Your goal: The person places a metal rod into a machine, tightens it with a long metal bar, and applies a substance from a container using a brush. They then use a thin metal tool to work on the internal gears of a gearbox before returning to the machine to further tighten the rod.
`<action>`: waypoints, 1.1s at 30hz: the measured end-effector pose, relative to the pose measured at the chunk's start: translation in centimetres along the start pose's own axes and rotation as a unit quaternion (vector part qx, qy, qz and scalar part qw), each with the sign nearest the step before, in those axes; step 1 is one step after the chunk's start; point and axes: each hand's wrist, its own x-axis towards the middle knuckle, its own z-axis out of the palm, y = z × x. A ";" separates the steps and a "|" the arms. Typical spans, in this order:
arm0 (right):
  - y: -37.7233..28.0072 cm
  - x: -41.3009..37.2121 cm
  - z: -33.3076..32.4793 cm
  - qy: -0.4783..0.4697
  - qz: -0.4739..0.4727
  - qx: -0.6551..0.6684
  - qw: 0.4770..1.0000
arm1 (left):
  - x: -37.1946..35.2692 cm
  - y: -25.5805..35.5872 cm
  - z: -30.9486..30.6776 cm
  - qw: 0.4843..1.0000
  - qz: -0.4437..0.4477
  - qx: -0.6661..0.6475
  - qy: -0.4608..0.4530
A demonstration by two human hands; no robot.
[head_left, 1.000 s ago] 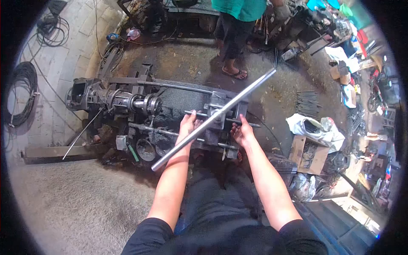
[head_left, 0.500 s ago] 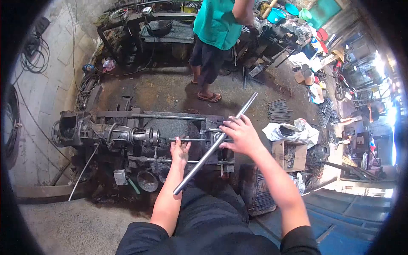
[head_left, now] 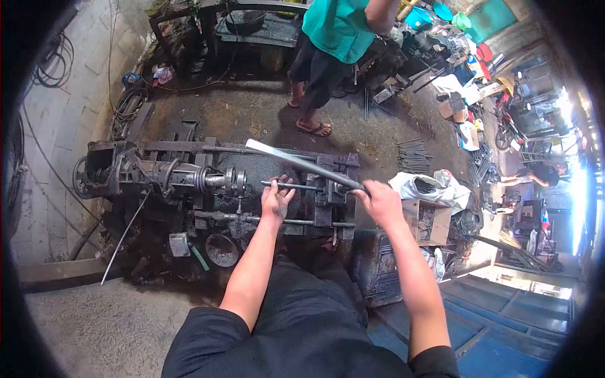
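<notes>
At far left, the dark lens edge cuts off a cable coil point(head_left: 58, 66). The machine point(head_left: 183, 176) stretches rightward, its near underside lost in shadow. The left hand point(head_left: 276, 200) is narrowed on a thin rod point(head_left: 301, 186), holding it near its left end between thumb and fingers; the rod's right end disappears at the tool block point(head_left: 329, 195). Above, a long bar point(head_left: 296, 162) slants down rightward, hiding part of that block. The right hand point(head_left: 381, 205) is closed around the bar's lower end, its palm side unseen. Behind, a co-worker point(head_left: 334, 31) is cropped above the green shirt. Farther right, a white sack point(head_left: 441, 192) partly covers a cardboard box point(head_left: 435, 223); small parts inside are indistinct.
</notes>
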 end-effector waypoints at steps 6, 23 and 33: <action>-9.2 -7.1 -2.5 -0.200 0.112 0.174 0.958 | 0.5 -1.0 -1.8 1.000 -0.008 -0.030 -0.004; -6.5 -9.1 -4.4 0.143 0.159 0.186 0.959 | 1.2 -0.2 -0.8 0.999 -0.010 0.044 0.025; 4.1 -10.6 -4.1 -0.017 0.287 0.075 0.955 | 0.4 1.9 -1.8 0.987 -0.029 0.149 0.055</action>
